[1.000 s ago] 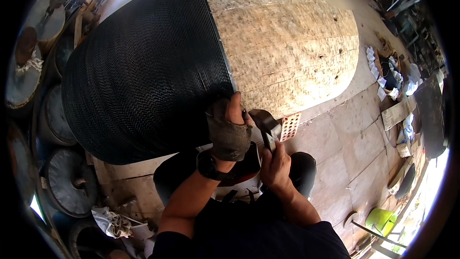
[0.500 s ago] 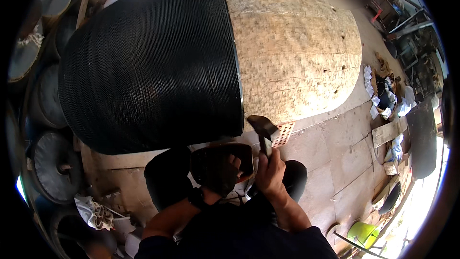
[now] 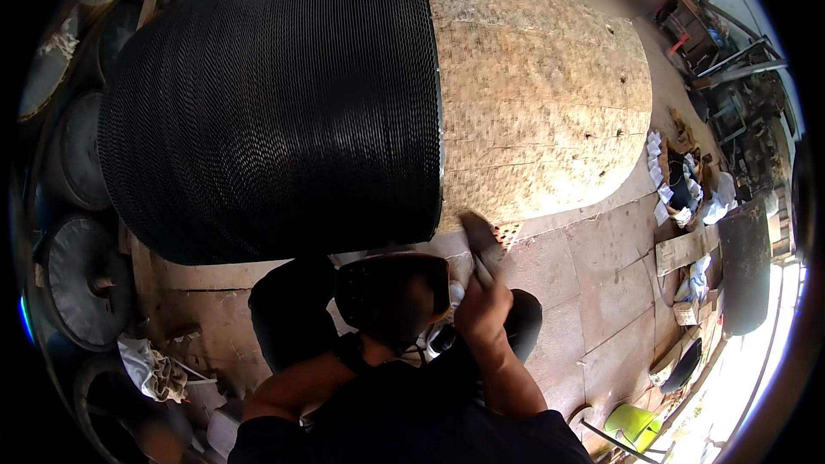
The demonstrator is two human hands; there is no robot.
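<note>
My right hand (image 3: 483,309) is closed round the handle of a hammer (image 3: 479,239), its dark head blurred near the drum's lower edge. My left hand (image 3: 404,308) reaches into a dark open container (image 3: 445,282) between my knees. Its fingers are dim and smeared there, so any small thing in them cannot be made out. Before me lies a large barrel-shaped drum. Tight black ridged rows (image 3: 275,112) cover its left part, and pale, speckled wood-like boards (image 3: 541,86) with several dark holes form its right part.
Round drums or reels (image 3: 86,279) line the left side. A crumpled pale bag (image 3: 150,368) lies by them. At right are a wooden board (image 3: 687,252), a dark curved panel (image 3: 744,271) and a lime-green bucket (image 3: 633,424). A perforated reddish piece (image 3: 509,234) sits on the tiled floor.
The view has shifted slightly. My right hand still grips the hammer, whose head is now blurred by motion. My left hand stays within the container, its fingers less distinct than before.
</note>
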